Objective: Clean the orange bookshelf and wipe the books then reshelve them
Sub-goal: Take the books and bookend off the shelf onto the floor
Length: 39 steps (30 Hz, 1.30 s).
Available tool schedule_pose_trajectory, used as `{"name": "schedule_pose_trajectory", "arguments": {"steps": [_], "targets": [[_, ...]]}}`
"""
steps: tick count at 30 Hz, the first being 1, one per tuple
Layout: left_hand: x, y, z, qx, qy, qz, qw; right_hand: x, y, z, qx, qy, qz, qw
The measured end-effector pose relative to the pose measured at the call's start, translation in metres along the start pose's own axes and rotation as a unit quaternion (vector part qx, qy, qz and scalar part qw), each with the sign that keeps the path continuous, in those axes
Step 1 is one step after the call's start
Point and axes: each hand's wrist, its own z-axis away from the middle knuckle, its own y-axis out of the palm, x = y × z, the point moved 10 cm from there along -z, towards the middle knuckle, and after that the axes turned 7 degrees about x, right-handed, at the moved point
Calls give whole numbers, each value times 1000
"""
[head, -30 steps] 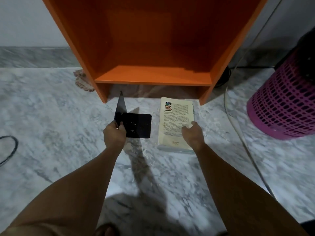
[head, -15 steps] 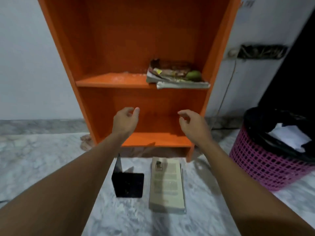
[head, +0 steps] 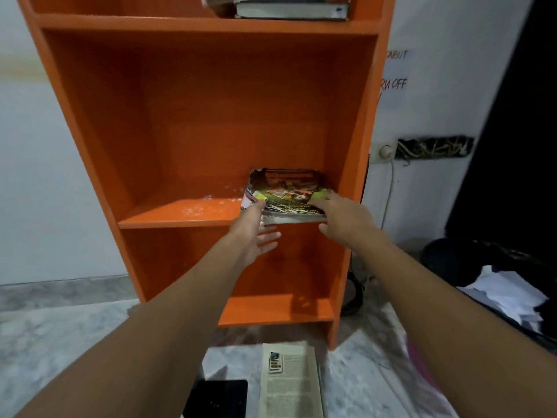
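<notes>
The orange bookshelf (head: 193, 116) stands against the wall. On the right of its dusty middle shelf (head: 180, 217) lies a worn stack of books (head: 286, 188) with a colourful cover. My right hand (head: 343, 218) lies with its fingers on the stack's top right and its thumb under the front edge. My left hand (head: 256, 236) has its thumb on the stack's left corner, and its fingers are spread below the shelf edge. A cream book (head: 289, 384) lies flat on the floor in front of the shelf. More books (head: 289, 9) lie on the upper shelf.
A black bookend (head: 217, 399) sits on the marble floor left of the cream book. At the right is a black-lined bin with white papers (head: 506, 294). A wall socket (head: 385, 150) and a cable (head: 355, 294) are beside the shelf's right side.
Both hands left the bookend and the cream book on the floor, rose, and reached onto the stack on the middle shelf. The view tilted upward.
</notes>
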Motion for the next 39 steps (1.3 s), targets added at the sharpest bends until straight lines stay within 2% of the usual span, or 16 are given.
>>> {"name": "schedule_pose_trajectory", "arguments": {"steps": [6,10,12,16,18,20,23,25,29,32,35,37,39], "targets": [[2,-2,2,-50,24,58,997,10,-15,10,-90,-66,-13,994],[-4,27,12,27,26,112,993,30,-40,28,-186,-110,-18,976],[-13,35,11,41,20,120,992,45,-54,37,-219,-127,-25,967],[-44,13,12,-41,27,154,987,70,-90,53,-253,-155,-20,955],[-66,3,18,-63,51,144,986,69,-115,51,-217,-163,-71,960],[-89,-3,27,-68,71,142,985,56,-144,45,-182,-157,-152,959],[-124,-6,37,-86,83,142,983,28,-200,43,-282,-127,-216,926],[-148,-3,42,-86,97,137,982,16,-228,35,-340,-91,-202,914],[-185,-1,52,-90,124,145,978,22,-279,9,-385,-58,-122,913],[-203,1,58,-76,124,152,978,26,-308,-22,-338,-27,-75,938],[-218,3,62,-64,120,155,979,25,-311,-64,-193,-24,-102,976],[-222,5,66,-59,118,150,980,30,-304,-81,-117,-56,-123,984],[-226,6,70,-61,123,143,980,32,-305,-85,-109,-65,-123,984]]}}
